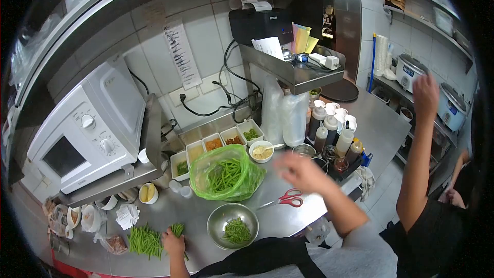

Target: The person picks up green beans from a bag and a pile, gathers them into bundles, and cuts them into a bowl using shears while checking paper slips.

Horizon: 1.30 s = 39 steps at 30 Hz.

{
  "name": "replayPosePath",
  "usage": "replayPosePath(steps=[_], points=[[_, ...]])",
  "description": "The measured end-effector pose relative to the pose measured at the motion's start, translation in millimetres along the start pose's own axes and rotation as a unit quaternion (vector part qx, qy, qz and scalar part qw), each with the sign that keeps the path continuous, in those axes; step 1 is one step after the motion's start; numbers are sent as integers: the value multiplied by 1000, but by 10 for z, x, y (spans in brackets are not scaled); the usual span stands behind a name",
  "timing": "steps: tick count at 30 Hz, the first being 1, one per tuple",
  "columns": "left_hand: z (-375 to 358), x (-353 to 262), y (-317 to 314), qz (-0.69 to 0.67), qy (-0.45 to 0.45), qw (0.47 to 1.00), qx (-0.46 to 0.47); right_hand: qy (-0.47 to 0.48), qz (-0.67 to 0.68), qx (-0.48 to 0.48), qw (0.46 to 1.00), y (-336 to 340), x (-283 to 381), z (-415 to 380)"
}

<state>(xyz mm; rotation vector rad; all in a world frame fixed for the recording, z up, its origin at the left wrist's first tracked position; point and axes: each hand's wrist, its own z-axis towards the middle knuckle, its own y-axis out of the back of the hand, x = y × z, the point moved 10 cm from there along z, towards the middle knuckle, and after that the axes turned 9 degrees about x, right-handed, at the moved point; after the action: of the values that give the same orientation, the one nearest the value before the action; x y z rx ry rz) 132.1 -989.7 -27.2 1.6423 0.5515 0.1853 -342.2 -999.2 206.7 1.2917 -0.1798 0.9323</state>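
Note:
My left hand (174,243) is closed around a small bunch of green beans (177,229) at the counter's front edge. Just left of it lies a larger pile of green beans (145,241). My right hand (302,173) is lifted over the counter, slightly blurred, its fingers apart and nothing visible in them. Below it, red-handled scissors (291,198) lie on the steel. A metal bowl (215,218) holds cut green pieces (237,231), to the right of my left hand. Behind that bowl, a green plastic bag (250,181) stands open with more green beans (225,175) inside.
White containers of toppings (212,143) line the wall beside a small white bowl (261,152). Squeeze bottles (329,127) crowd the right. A microwave (92,123) sits on a shelf at left. Another person's raised arm (418,164) is at far right, near rice cookers (453,107).

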Motion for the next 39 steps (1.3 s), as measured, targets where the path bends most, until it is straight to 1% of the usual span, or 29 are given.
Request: replayPosePath(steps=[3, 4, 5, 6, 7, 8, 9, 11, 13, 14, 15, 16, 18, 19, 21, 22, 23, 24, 25, 26, 27, 28, 30, 31, 33, 34, 35, 38, 39], points=[[60, 68, -76, -11, -4, 1000, -1, 167, -47, -161, 972, 1059, 686, 525], [35, 74, -63, -18, -3, 1000, 9, 184, 2, -198, 963, 1373, 705, 774], [33, 91, -63, -25, 0, 1000, 19, 137, -5, -226, 965, 1670, 647, 1069], [56, 121, -79, -22, -4, 1000, 14, 222, -33, -299, 928, 2023, 609, 1365], [69, 169, -120, -20, -6, 1000, 10, 220, -19, -340, 914, 2372, 421, 1716], [66, 189, -152, -19, -7, 1000, 8, 165, 15, -351, 922, 2644, 198, 2067], [32, 158, -120, -29, -7, 1000, 10, 139, -98, -419, 892, 2859, 203, 2206], [-96, 100, 4, -50, -6, 999, 11, 71, -160, -404, 898, 3178, -159, 2764], [-178, 79, 136, -46, -30, 996, -68, -8, -191, -404, 895, 3336, -395, 3102], [-237, 89, 200, -43, -40, 993, -107, -89, -276, -301, 908, 3333, -475, 3326], [-297, 94, 261, -54, -50, 990, -121, -96, -465, -188, 860, 3259, -261, 3175], [-349, 89, 376, -62, -61, 987, -136, -62, -613, -129, 777, 3146, -5, 2883], [-463, 125, 536, -91, -88, 979, -157, 8, -790, -107, 604, 3013, 316, 2618], [-508, 138, 592, -112, -106, 974, -163, 29, -832, -115, 542, 2992, 416, 2555], [-682, -18, 812, -139, -167, 956, -199, 13, -823, -108, 557, 3161, 384, 2703], [-708, -141, 893, -157, -193, 953, -176, 5, -819, -105, 564, 3191, 390, 2725], [-719, -270, 994, -175, -218, 948, -153, 47, -671, -126, 729, 3232, 452, 2725], [-717, -418, 1103, -193, -242, 942, -130, 86, -488, -139, 857, 3215, 473, 2762], [-686, -616, 1167, -285, -278, 915, -62, 121, -280, -144, 942, 3146, 450, 2819], [-680, -867, 1259, -374, -309, 875, 6, 148, -57, -139, 978, 3031, 400, 2883], [-733, -1202, 1379, -473, -336, 808, 99, 165, 170, -124, 964, 2870, 345, 2935], [-810, -1558, 1530, -563, -355, 722, 187, 171, 389, -99, 900, 2688, 311, 2966], [-974, -2250, 1938, -558, -469, 636, 254, 230, 376, 13, 897, 2237, 834, 2660], [-1080, -2605, 2105, -537, -497, 615, 294, 228, 376, 56, 896, 2039, 995, 2500], [-1326, -3161, 2390, -559, -542, 485, 398, 224, 361, 119, 897, 1679, 1315, 2103], [-1439, -3376, 2511, -561, -572, 438, 408, 217, 367, 140, 894, 1523, 1408, 1937], [-1552, -3520, 2618, -556, -602, 388, 421, 220, 310, 146, 913, 1400, 1496, 1760], [-1547, -3647, 2918, -638, -578, 275, 428, 239, 125, 165, 949, 1108, 1719, 1277], [-1553, -3626, 2983, -657, -568, 278, 410, 266, 44, 144, 952, 1051, 1813, 1114]])
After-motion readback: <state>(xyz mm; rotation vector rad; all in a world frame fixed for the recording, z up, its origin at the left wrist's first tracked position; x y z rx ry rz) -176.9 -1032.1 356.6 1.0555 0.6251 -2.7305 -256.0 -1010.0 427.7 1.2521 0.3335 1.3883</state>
